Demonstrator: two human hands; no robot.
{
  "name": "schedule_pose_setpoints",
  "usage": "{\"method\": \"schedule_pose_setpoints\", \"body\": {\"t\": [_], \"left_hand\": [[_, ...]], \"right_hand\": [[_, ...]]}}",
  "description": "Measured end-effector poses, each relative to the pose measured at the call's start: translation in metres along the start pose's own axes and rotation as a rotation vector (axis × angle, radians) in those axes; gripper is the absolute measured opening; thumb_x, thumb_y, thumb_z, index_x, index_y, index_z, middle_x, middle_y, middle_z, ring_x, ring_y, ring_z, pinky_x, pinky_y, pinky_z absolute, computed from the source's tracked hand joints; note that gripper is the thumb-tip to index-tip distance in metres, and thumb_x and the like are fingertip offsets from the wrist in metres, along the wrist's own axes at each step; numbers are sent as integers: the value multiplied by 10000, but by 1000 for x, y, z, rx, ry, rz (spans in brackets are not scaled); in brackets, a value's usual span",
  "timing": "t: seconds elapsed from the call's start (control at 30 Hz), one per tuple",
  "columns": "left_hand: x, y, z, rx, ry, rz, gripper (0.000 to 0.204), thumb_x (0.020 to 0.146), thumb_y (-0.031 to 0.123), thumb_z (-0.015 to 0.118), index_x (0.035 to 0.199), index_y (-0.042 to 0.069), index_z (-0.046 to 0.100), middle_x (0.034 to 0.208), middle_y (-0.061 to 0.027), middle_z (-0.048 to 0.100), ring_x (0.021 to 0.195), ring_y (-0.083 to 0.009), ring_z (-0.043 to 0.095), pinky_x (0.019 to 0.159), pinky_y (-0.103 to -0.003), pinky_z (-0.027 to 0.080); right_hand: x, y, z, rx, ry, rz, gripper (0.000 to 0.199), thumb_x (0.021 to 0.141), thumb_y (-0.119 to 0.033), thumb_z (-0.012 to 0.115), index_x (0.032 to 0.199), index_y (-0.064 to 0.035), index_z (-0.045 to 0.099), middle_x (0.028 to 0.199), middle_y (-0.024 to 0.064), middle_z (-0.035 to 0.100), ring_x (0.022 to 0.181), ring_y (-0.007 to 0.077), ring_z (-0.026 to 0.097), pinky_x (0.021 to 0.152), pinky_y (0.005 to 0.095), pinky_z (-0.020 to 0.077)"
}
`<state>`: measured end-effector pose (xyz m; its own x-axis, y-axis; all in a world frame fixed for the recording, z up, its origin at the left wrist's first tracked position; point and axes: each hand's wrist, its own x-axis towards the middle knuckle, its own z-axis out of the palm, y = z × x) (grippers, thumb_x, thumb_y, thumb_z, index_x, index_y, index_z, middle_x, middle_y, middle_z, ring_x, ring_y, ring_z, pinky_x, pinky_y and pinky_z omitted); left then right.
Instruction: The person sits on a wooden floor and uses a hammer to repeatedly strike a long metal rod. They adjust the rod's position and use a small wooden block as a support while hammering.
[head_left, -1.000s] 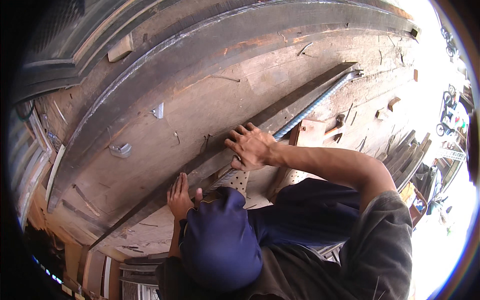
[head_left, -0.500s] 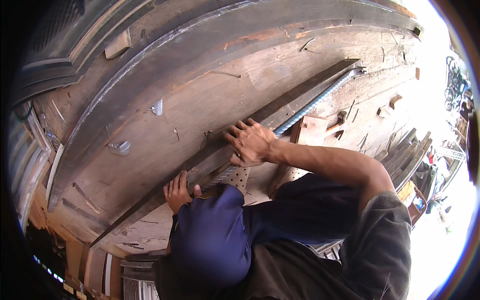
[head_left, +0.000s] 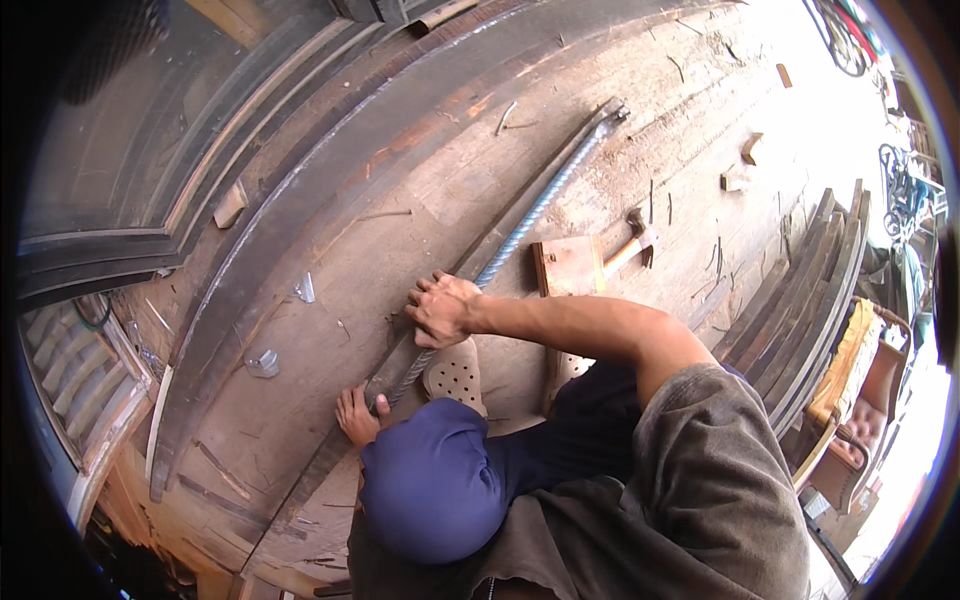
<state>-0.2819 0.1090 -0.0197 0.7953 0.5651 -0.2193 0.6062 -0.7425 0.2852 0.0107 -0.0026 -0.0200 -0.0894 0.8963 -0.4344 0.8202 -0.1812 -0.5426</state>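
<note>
A long ribbed steel bar [head_left: 530, 222] with a forked tip lies slantwise along a dark wooden beam [head_left: 505, 225]. My right hand [head_left: 445, 310] is closed around the bar's middle, its knuckles over the beam. Lower down, my left hand [head_left: 358, 413] grips the beam beside the bar's lower end, with fingers on the far side and the thumb on the near side. My bent knee [head_left: 432, 480] in navy cloth hides the left wrist. Beside the bar is my foot in a beige clog with holes [head_left: 455, 378].
Right of the bar, a hammer [head_left: 640, 243] lies by a wooden block [head_left: 565, 267]. A long curved dark timber [head_left: 330, 200] arcs across the far side. Nails and metal brackets [head_left: 263, 364] are scattered on the boards. Stacked beams [head_left: 800, 300] and a tufted chair [head_left: 865, 425] stand at right.
The view has shifted, so the bar and beam appear farther left and steeper. My right hand's fingers, spread over the beam before, are now curled tighter. The left hand keeps its grip.
</note>
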Motion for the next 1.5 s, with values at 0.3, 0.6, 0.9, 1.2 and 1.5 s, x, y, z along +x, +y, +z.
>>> {"method": "schedule_pose_setpoints", "body": {"t": [0.3,0.6,0.9,1.2,1.5], "left_hand": [[-9,-19,14,-421,397,-362,662,976,459,232,886,-13,688,879,-202,634,857,-392,597,821,-438,450],[-3,2,16,-535,646,-936,799,1013,413,82,808,-12,728,866,-182,701,891,-372,626,928,-398,436],[-14,-5,23,-608,630,-921,832,994,491,134,646,-59,651,711,-163,690,775,-297,653,854,-371,477],[-6,-9,51,-293,783,-863,754,1016,394,179,573,27,667,629,-123,668,659,-315,629,716,-393,498],[-28,18,8,-236,780,-383,537,954,446,429,788,-12,653,764,-170,645,780,-335,601,752,-411,468]], "right_hand": [[20,-15,-6,153,-93,181,802,901,-687,290,1024,-1,686,1142,187,628,1139,308,561,949,404,448],[25,-21,-11,56,-83,203,671,884,-619,440,1044,1,640,1101,182,610,1140,337,530,968,473,423],[31,-25,-7,21,-70,196,523,896,-508,488,953,-12,645,995,168,619,1071,325,561,907,473,461],[14,-19,0,-18,-68,284,544,912,-448,393,1174,-10,582,1237,213,561,1193,346,508,1031,477,372],[-37,-1,-56,-194,-131,33,636,977,-526,308,1310,-14,483,1337,194,490,1243,332,474,1063,494,370]]}}
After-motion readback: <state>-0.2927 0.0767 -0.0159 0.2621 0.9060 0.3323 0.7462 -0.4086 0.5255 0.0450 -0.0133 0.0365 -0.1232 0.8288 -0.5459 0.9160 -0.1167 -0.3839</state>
